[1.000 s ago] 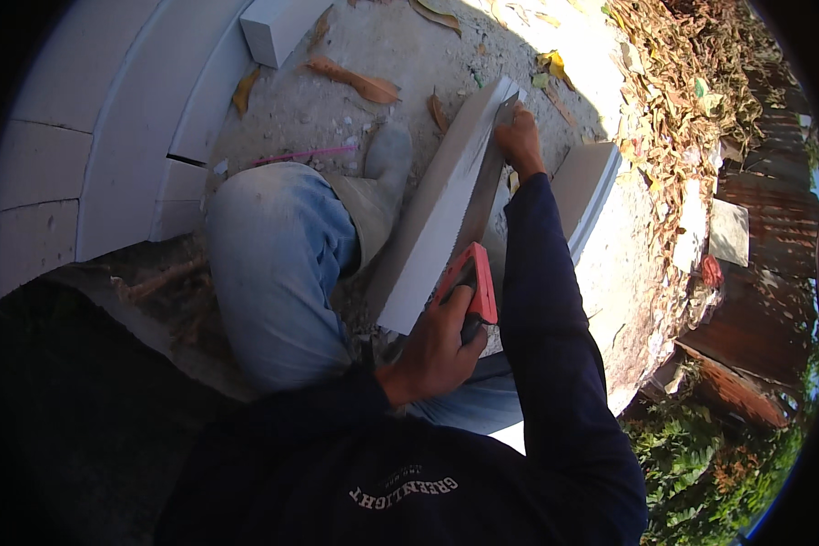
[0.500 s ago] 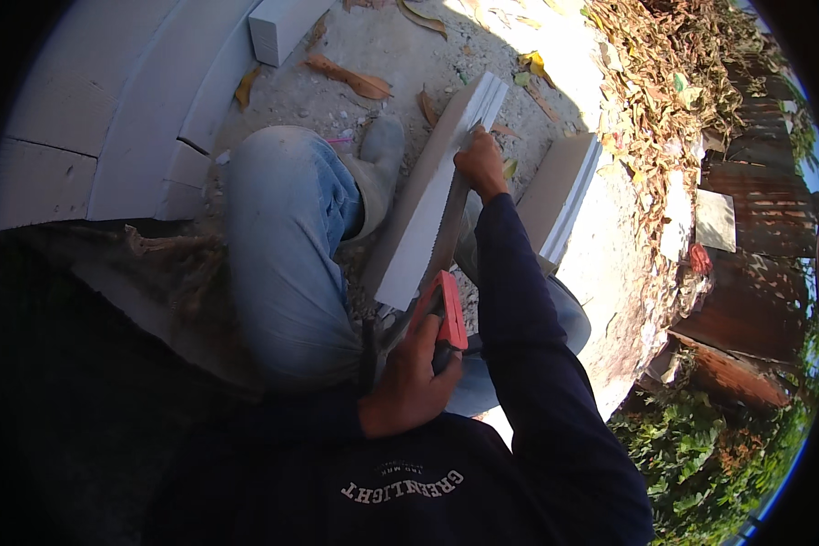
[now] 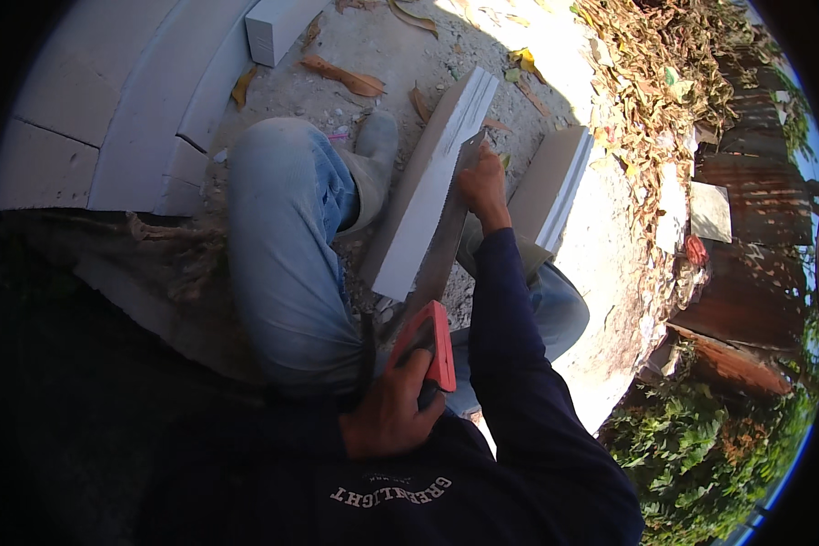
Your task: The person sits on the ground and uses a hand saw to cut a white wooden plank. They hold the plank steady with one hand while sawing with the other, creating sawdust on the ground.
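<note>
A handsaw with a red-and-black handle (image 3: 439, 332) lies lengthwise along the right side of a long pale block (image 3: 428, 187). My left hand (image 3: 393, 405) is wrapped round that handle, close to my body. Near the far end of the saw's blade (image 3: 439, 250), my right hand (image 3: 484, 189) is closed on the metal, with the tip showing beyond the fingers. The toothed edge faces the block. Whether the teeth touch it I cannot tell. The block rests on the ground between my bent legs, with lines along its far part.
Another pale block (image 3: 551, 182) lies to the right, past my right hand. Large pale blocks (image 3: 146, 118) stand at the left, with a smaller block (image 3: 273, 35) by them. Dry leaves (image 3: 346, 76) dot the dusty ground. Rusty metal sheets (image 3: 746, 273) stand at the far right.
The saw has slid back toward my body, and my left hand has come nearer with its handle. My right hand has shifted slightly nearer too, and the blade's tip now shows.
</note>
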A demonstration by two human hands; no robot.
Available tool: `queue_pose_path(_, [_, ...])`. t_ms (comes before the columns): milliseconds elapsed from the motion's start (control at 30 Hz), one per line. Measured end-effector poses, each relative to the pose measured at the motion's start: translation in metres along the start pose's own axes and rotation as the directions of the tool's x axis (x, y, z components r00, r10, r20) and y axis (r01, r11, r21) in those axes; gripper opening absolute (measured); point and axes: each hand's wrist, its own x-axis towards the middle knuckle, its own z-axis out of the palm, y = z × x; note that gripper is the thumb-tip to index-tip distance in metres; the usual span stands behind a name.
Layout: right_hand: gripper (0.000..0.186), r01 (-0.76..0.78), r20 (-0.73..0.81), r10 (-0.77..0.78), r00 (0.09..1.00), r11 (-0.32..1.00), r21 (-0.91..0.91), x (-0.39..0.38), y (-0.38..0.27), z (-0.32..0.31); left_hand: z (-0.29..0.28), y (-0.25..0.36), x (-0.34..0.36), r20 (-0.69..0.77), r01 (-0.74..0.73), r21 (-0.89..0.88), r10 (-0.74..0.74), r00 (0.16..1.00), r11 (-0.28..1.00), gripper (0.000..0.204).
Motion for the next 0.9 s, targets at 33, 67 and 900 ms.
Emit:
queue_pose_path(33, [0.065, -0.041, -0.01, 0.042, 0.999, 0.998, 0.049, 0.008, -0.001, -0.011, 0.001, -0.003, 0.008, 0.009, -0.002, 0.008, 0.002, 1.0, 1.0, 0.029])
queue_pose_path(67, [0.064, -0.082, -0.018, 0.084, 0.996, 0.992, 0.099, 0.018, 0.0, -0.019, 0.002, -0.006, 0.017, 0.018, -0.005, 0.017, 0.004, 1.0, 1.0, 0.03])
queue_pose_path(900, [0.064, -0.053, 0.044, 0.05, 0.998, 0.997, 0.059, 0.124, 0.042, -0.004, 0.027, -0.038, 0.122, -0.086, -0.001, -0.056, -0.004, 0.996, 0.998, 0.038])
